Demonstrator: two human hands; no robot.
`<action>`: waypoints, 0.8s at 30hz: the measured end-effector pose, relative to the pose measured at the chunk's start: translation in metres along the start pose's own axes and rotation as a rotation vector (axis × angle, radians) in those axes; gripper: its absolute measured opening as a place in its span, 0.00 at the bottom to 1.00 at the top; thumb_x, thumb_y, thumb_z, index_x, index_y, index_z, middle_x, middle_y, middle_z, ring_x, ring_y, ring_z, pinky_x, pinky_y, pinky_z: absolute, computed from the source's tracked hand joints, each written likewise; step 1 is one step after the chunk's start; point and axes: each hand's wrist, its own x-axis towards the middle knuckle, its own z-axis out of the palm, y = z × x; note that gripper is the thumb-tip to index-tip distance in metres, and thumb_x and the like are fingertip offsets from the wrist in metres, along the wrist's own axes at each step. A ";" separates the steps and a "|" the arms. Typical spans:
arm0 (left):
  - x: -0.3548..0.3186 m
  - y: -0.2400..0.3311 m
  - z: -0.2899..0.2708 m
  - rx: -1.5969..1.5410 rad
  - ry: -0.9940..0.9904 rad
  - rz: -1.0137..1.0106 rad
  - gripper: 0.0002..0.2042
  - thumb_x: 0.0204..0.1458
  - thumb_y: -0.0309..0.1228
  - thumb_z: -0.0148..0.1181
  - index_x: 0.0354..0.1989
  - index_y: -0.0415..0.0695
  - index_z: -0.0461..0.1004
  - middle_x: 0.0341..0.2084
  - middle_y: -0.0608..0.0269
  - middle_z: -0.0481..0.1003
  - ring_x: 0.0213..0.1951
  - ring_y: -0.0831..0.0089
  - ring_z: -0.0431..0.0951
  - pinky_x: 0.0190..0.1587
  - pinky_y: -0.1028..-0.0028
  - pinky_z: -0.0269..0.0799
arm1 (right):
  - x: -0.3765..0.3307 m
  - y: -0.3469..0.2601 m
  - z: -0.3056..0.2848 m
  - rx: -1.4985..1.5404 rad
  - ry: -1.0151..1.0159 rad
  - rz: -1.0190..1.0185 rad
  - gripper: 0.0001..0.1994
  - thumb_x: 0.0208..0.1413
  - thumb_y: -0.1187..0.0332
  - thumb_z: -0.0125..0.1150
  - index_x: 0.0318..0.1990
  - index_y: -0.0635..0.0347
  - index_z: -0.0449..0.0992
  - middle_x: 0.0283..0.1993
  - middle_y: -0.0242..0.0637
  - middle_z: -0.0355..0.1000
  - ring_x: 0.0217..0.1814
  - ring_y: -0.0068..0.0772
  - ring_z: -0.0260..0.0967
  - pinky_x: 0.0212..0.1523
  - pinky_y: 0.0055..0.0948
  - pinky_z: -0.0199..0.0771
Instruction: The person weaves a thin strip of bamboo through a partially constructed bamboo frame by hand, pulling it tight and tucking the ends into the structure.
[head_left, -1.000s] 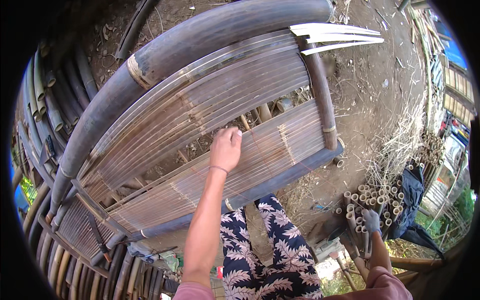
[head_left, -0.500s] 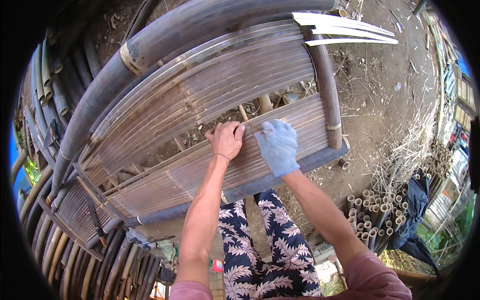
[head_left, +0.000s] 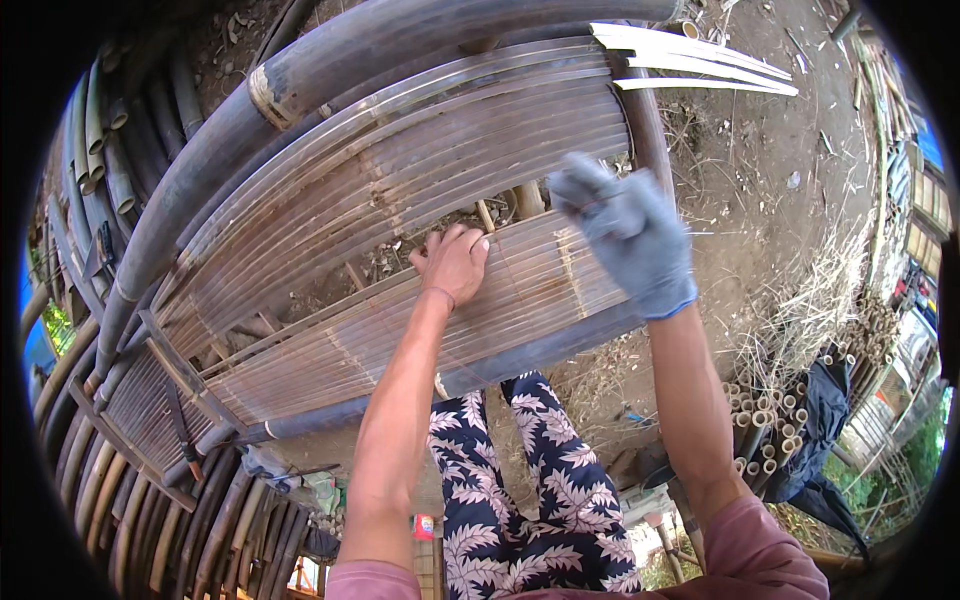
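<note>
- The bare left hand (head_left: 452,265) rests flat, fingers loosely spread and gripping nothing, at the upper edge of the near slat panel (head_left: 420,335).
- The slats run left to right across the fingers.
- The gloved right hand (head_left: 628,235) hovers open just beyond, over the gap before the far slat panel (head_left: 420,170).

An outdoor bamboo workshop: dirt ground (head_left: 800,150), stacked bamboo poles (head_left: 95,190), cut offcuts (head_left: 765,415).

Right hand (head_left: 625,235) wears a grey-blue glove, left hand (head_left: 452,262) bare; pink sleeves, leaf-print trousers.
</note>
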 end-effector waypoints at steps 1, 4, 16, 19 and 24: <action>0.001 0.003 0.000 0.014 -0.023 -0.005 0.13 0.61 0.42 0.47 0.46 0.56 0.76 0.53 0.66 0.72 0.58 0.55 0.64 0.58 0.41 0.49 | 0.003 0.000 -0.010 -0.311 -0.043 -0.116 0.13 0.58 0.59 0.56 0.37 0.61 0.78 0.39 0.43 0.77 0.40 0.38 0.75 0.42 0.35 0.75; 0.001 0.000 -0.004 0.005 -0.055 -0.041 0.15 0.60 0.46 0.48 0.49 0.58 0.76 0.50 0.65 0.75 0.58 0.53 0.66 0.56 0.41 0.50 | 0.003 0.008 -0.044 -1.231 -0.179 -0.469 0.09 0.55 0.63 0.56 0.38 0.56 0.78 0.38 0.43 0.78 0.35 0.41 0.77 0.38 0.33 0.78; -0.001 -0.006 0.002 -0.015 0.065 -0.032 0.13 0.57 0.45 0.52 0.45 0.59 0.79 0.47 0.71 0.78 0.54 0.56 0.70 0.54 0.36 0.53 | -0.087 0.082 -0.055 -1.343 -0.582 -0.228 0.04 0.50 0.70 0.54 0.28 0.58 0.73 0.30 0.46 0.74 0.35 0.49 0.74 0.35 0.44 0.74; -0.002 -0.011 0.009 -0.061 0.084 -0.026 0.12 0.57 0.45 0.53 0.43 0.58 0.79 0.46 0.70 0.78 0.53 0.57 0.71 0.56 0.35 0.51 | -0.073 0.067 -0.066 -1.392 -0.516 -0.142 0.05 0.51 0.70 0.53 0.27 0.58 0.74 0.30 0.44 0.74 0.38 0.44 0.75 0.37 0.40 0.74; 0.003 -0.014 0.004 -0.328 0.169 0.083 0.12 0.55 0.37 0.58 0.46 0.51 0.78 0.44 0.59 0.78 0.51 0.56 0.73 0.56 0.51 0.62 | -0.136 0.048 -0.224 -0.745 0.489 0.262 0.08 0.56 0.69 0.54 0.37 0.64 0.76 0.36 0.43 0.75 0.38 0.35 0.73 0.38 0.34 0.73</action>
